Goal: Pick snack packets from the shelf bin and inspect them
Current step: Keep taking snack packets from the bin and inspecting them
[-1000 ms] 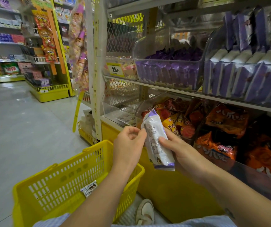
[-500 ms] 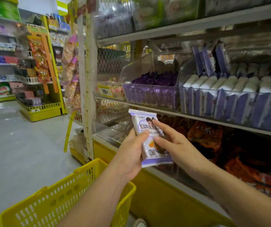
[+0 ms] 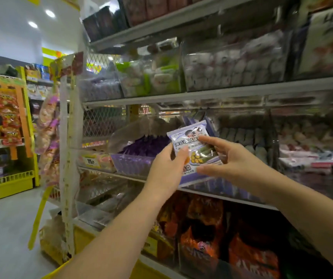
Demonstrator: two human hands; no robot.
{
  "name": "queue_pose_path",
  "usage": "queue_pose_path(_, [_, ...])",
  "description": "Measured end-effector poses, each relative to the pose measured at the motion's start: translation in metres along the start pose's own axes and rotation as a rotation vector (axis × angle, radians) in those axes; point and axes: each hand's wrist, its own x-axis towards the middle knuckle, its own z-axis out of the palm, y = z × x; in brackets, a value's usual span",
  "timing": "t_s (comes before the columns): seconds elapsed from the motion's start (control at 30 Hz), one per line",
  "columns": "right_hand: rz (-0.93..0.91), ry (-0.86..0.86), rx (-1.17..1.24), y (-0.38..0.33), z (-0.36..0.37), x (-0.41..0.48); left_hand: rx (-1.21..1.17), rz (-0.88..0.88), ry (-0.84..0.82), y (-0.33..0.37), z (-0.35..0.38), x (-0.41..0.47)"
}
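Glossy plastic film, white with a purple border, makes up the snack packet (image 3: 188,142), held up at chest height in front of the middle shelf and clear of any bin. The left hand (image 3: 164,172) grips its left edge, with the thumb across the printed face and the fingers tucked behind. The right hand (image 3: 233,161) is spread and nearly straight. Its index tip touches the upper front of the packet and its thumb lies near the lower edge, but I cannot tell whether the thumb presses. So the left hand probably carries the weight. The packet looks light and puffy, likely with brittle pieces inside, and its film is slick and crinkles easily. It is best pinched at the flat sealed margins, top or side, rather than squeezed across the middle. Just behind it is a clear bin (image 3: 128,165) heaped with purple packets (image 3: 141,146), with a yellow price tag (image 3: 90,161) to its left. One shelf lower are orange bags (image 3: 202,224), and more bins of pale sweets line the shelf (image 3: 212,95) above, though they are blurred. Far off to the left, across the aisle floor, is a yellow rack (image 3: 6,185) hung with red snack strips.
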Motion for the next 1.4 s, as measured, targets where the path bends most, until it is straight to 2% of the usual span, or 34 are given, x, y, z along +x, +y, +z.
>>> queue_pose_path(0.07, [0.039,0.091,-0.132,0.0,-0.019,0.013,0.163,0.031,-0.04,0.004,0.003,0.016])
queue_pose_path(0.17, [0.095,0.211,-0.508,0.003,-0.047,0.036,0.404,0.106,-0.042,-0.001,0.005,0.035])
queue_pose_path(0.23, [0.155,0.237,-0.682,0.006,-0.061,0.054,0.58,0.2,-0.045,-0.006,0.006,0.045])
queue_pose_path(0.33, [0.257,0.212,-0.809,0.006,-0.069,0.08,0.748,0.298,-0.086,-0.015,0.006,0.062])
queue_pose_path(0.47, [0.329,0.154,-0.946,0.02,-0.069,0.116,0.745,0.286,-0.172,-0.033,0.004,0.076])
queue_pose_path(0.57, [0.389,0.202,-0.971,0.028,-0.067,0.14,0.79,0.343,-0.196,-0.048,-0.001,0.08])
queue_pose_path(0.73, [0.354,0.25,-0.774,0.045,-0.056,0.156,0.774,0.48,-0.175,-0.063,-0.004,0.084])
queue_pose_path(0.83, [0.344,0.196,-0.82,0.06,-0.05,0.156,0.716,0.527,-0.132,-0.07,-0.001,0.084])
queue_pose_path(0.97, [0.276,0.257,-0.926,0.075,-0.053,0.156,0.694,0.54,-0.122,-0.073,0.003,0.085])
queue_pose_path(1.17, [0.325,0.007,-0.956,0.052,-0.078,0.164,0.696,0.529,-0.177,-0.07,-0.004,0.088])
queue_pose_path(1.27, [0.261,-0.067,-1.086,0.039,-0.098,0.156,0.69,0.529,-0.176,-0.062,0.0,0.089])
queue_pose_path(1.33, [0.213,-0.128,-1.091,0.034,-0.11,0.147,0.694,0.546,-0.173,-0.055,0.006,0.091])
queue_pose_path(1.4, [0.224,-0.163,-1.146,0.03,-0.126,0.137,0.677,0.571,-0.195,-0.044,0.018,0.096])
